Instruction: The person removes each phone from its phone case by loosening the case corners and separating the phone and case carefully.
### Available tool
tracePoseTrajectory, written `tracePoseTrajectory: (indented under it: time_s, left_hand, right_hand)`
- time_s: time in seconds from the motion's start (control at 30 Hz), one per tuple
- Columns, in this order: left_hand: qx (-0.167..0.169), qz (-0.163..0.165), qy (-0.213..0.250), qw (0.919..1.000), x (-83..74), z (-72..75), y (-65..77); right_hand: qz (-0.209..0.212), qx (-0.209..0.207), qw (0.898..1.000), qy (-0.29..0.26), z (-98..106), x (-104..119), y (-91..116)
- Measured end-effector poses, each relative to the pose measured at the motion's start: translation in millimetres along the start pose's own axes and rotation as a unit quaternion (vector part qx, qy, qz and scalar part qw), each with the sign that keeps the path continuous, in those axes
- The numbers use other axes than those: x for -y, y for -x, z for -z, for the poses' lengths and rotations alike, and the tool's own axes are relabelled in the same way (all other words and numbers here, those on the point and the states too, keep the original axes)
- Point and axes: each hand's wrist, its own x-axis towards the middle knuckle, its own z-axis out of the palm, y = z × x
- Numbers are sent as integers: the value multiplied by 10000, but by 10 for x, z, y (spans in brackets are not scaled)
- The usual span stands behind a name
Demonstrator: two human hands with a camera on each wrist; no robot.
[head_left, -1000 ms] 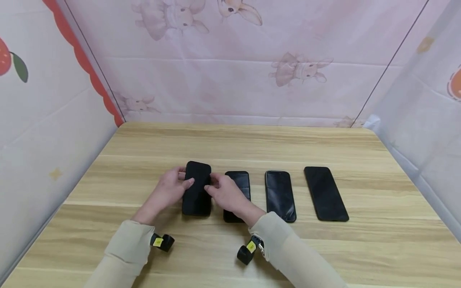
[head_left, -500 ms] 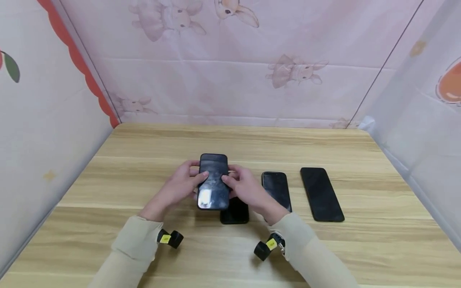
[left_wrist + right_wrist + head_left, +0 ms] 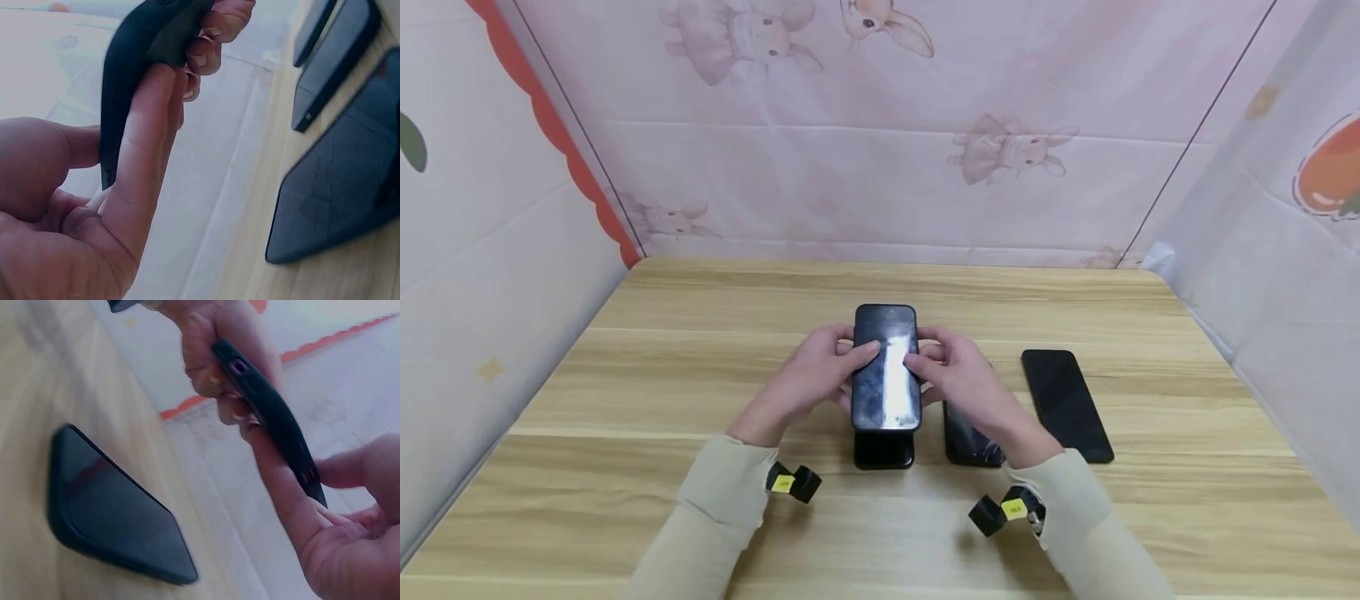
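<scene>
Both hands hold a black smartphone [image 3: 886,392] in the air by its long sides, its glossy screen facing up with a bright reflection. My left hand [image 3: 816,371] grips the left edge, thumb on the screen and fingers behind. On the opposite edge my right hand [image 3: 966,379] does the same. In the left wrist view the held phone [image 3: 140,62] appears edge-on between thumb and fingers. The right wrist view shows its dark case [image 3: 269,412] from the side. Directly below lies a second phone [image 3: 883,452], mostly hidden by the held one.
A third phone [image 3: 970,437] lies on the wooden table [image 3: 737,308], partly covered by the right hand. Farther right is another black phone [image 3: 1067,406], slightly slanted. Patterned fabric walls [image 3: 850,183] stand behind the table and at both sides.
The phone has been lifted from the row's left end and carried right by both hands, until it overlaps the second phone. Its screen now catches the light. The other phones stay in place.
</scene>
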Motion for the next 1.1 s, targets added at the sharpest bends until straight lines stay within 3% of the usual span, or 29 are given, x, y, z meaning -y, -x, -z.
tracePoseTrajectory:
  time_s: [0.1, 0.3, 0.63, 0.93, 1.1]
  left_hand:
    - [126, -106, 113, 9998, -21, -58, -3]
    - [400, -148, -186, 9989, 44, -142, 7]
    - [984, -295, -137, 9946, 53, -215, -32]
    - [926, -404, -253, 9946, 28, -239, -17]
    - [914, -446, -154, 9947, 25, -238, -12]
  right_hand:
    - [153, 62, 9997, -187, 101, 3, 33]
    - [167, -67, 9986, -506, 222, -87, 46]
    - [289, -234, 9962, -786, 245, -192, -9]
    - [524, -390, 9917, -1103, 225, -222, -11]
    - [610, -291, 9831, -1699, 217, -216, 4]
